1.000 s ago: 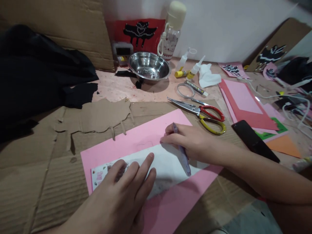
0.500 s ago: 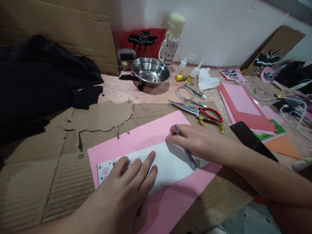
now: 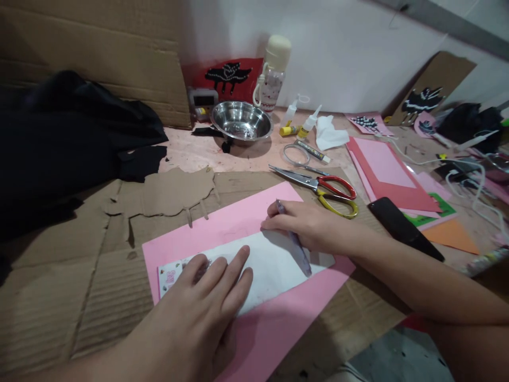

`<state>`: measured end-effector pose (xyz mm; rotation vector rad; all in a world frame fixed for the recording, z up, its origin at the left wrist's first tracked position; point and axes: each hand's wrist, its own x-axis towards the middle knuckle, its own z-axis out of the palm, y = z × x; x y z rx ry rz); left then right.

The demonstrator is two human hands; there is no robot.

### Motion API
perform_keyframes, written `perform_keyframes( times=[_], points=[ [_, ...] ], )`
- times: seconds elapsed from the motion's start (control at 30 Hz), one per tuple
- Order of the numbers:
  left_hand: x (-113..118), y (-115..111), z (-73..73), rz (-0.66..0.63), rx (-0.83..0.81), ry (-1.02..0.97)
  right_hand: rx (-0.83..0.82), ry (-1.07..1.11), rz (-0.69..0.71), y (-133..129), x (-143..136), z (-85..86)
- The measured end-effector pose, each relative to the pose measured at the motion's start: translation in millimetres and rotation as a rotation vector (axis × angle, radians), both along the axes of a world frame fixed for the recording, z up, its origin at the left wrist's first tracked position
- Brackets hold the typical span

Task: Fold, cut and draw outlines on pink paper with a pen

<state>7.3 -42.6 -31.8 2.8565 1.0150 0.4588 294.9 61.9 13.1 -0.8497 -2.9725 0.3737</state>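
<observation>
On a pink paper sheet (image 3: 274, 334) lies a long white card (image 3: 266, 265), printed with pink lettering at its left end. My left hand (image 3: 214, 292) rests on this card with fingers spread, pressing it against the sheet. A purple pen (image 3: 296, 241) is gripped in my right hand (image 3: 306, 223), whose fingertips are at the card's far edge. The pen slants across the card, and its writing tip is hidden behind my fingers. Faint lines show on the pink sheet just beyond the card.
Under the sheet is cardboard (image 3: 99, 297). Beyond lie scissors (image 3: 318, 184), a metal bowl (image 3: 242, 122), glue bottles (image 3: 308, 124) and a lidded bottle (image 3: 274, 74). Black cloth (image 3: 71, 138) covers the left; a black phone-like slab (image 3: 405, 228) and coloured papers (image 3: 397, 175) occupy the right.
My right hand, with the pen, has shifted slightly left along the card's far edge. My left hand stays on the card. The whole view has turned a little.
</observation>
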Motion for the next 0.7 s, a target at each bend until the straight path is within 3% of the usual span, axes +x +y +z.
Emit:
perform_keyframes(
  times=[0.17, 0.23, 0.43, 0.57, 0.63, 0.7],
  points=[
    [-2, -2, 0.4, -0.007, -0.009, 0.000, 0.066, -0.044, -0.020, 3, 9, 4.0],
    [-1, -1, 1.0, -0.017, -0.017, 0.004, 0.063, 0.073, -0.068, 9, 14, -0.9],
    [1, 2, -1.6, 0.007, -0.004, -0.019, 0.006, 0.422, -0.429, 24, 21, -18.1],
    [1, 2, -4.6, 0.010, 0.035, 0.004, -0.387, 0.742, -0.429, 8, 12, -12.9],
    [1, 2, -5.6, 0.008, 0.062, 0.006, -0.533, 0.728, -0.407, 1, 4, -13.6],
    [0, 4, -6.9, -0.013, 0.097, 0.009, -0.584, 0.693, -0.477, -2, -6, -17.8]
  ],
)
